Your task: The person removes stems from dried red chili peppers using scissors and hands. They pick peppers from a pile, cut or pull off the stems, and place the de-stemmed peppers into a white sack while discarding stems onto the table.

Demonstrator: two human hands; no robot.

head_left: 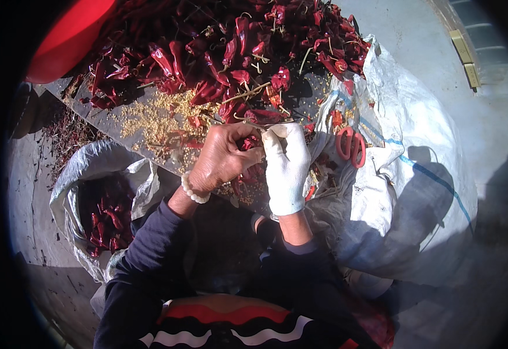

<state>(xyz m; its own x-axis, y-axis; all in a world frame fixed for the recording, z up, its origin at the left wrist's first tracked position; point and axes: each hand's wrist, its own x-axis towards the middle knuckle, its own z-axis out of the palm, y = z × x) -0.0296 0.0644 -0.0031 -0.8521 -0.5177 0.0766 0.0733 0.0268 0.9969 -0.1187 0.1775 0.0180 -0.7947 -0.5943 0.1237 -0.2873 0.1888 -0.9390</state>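
My left hand (220,156), bare and with a pale beaded bracelet at the wrist, is closed around a wrinkled dried red chili pepper (248,142), only partly visible between thumb and fingers. Beside it, my right hand (287,166) wears a white glove. Its thumb and fingers are pinched together close to the left fingertips; what they grip is too small to make out. Both hands hover over a dark board (99,116), where pale yellow seeds (163,119) are scattered. Beyond them spreads a large heap of dried red chili peppers (207,64), some with stems.
Red-handled scissors (353,152) lie right of my gloved hand, by a big white woven sack (422,145) with a blue stripe. At left stands an open white sack (70,192) holding chili peppers. A red plastic object (70,43) juts in at the upper left.
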